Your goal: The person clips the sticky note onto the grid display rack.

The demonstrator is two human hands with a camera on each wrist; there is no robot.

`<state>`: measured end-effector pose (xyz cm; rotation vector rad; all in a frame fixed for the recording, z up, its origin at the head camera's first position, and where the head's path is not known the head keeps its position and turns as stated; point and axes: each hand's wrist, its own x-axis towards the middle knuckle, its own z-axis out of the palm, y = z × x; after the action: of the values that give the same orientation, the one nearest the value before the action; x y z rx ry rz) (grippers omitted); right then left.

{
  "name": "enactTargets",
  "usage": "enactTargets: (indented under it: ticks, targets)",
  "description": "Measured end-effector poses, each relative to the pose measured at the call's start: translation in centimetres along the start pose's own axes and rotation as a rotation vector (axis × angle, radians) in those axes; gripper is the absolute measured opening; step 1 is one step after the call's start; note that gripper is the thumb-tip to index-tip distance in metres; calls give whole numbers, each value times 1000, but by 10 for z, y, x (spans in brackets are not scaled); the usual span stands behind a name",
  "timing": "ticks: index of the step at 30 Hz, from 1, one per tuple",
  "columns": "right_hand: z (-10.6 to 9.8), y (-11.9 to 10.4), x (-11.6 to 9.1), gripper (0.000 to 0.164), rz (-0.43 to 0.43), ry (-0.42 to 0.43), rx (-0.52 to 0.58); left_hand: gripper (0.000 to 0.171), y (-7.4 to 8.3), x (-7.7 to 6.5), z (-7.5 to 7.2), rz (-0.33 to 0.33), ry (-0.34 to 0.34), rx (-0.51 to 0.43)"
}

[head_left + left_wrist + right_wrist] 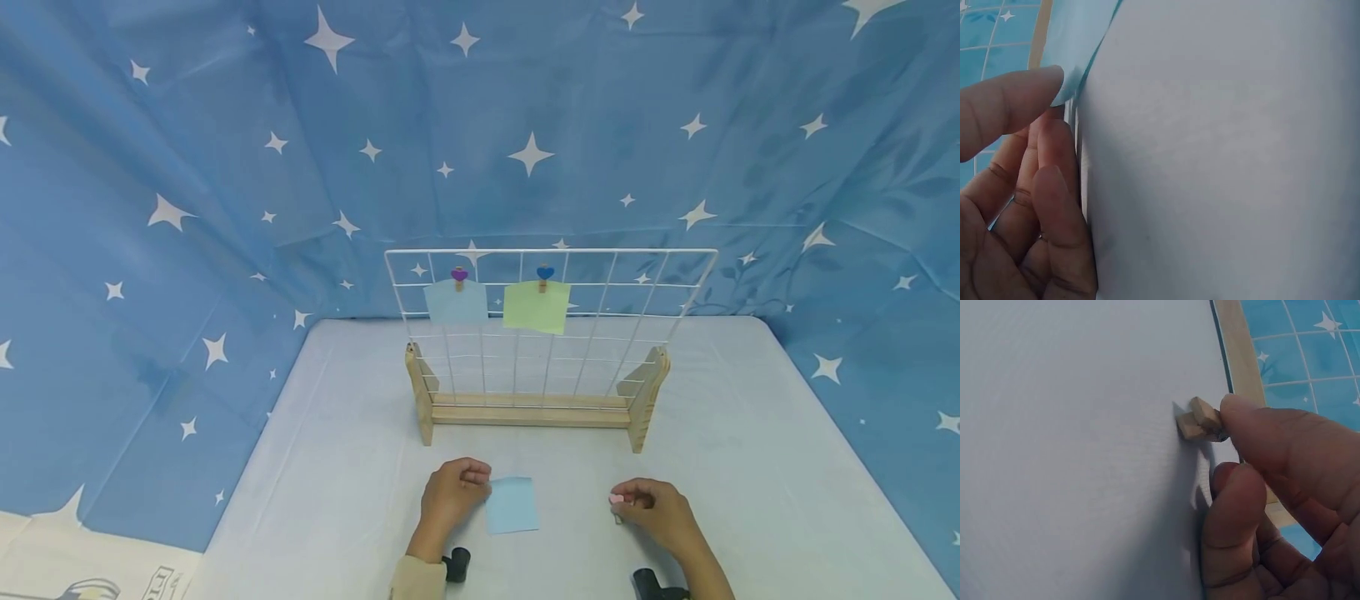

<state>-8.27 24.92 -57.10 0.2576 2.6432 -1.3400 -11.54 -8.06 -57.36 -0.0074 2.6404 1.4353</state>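
Observation:
Between thumb and fingers, my left hand pinches the left edge of a light blue paper note over the white table. In the left wrist view the thumb overlaps the corner of the note. To the right, my right hand pinches a small wooden clothespin with a pink top. Its wooden ends stick out past the thumb in the right wrist view. Some of the clothespin is hidden by the fingers.
Beyond the hands stands a white wire grid in a wooden base. A purple heart clothespin holds a blue note on it; a blue heart clothespin holds a green note. Starry blue cloth hangs behind.

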Motion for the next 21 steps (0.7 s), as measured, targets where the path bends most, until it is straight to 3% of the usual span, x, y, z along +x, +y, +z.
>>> enactTargets:
  ticks: [16,21]
  targets:
    - [-9,2,-4,15,-60,-129,192,14,-3,1,-8,21,-9,-64]
    - [-11,4,-4,15,-86,-144,229,16,-4,0,-10,55,-21,-99]
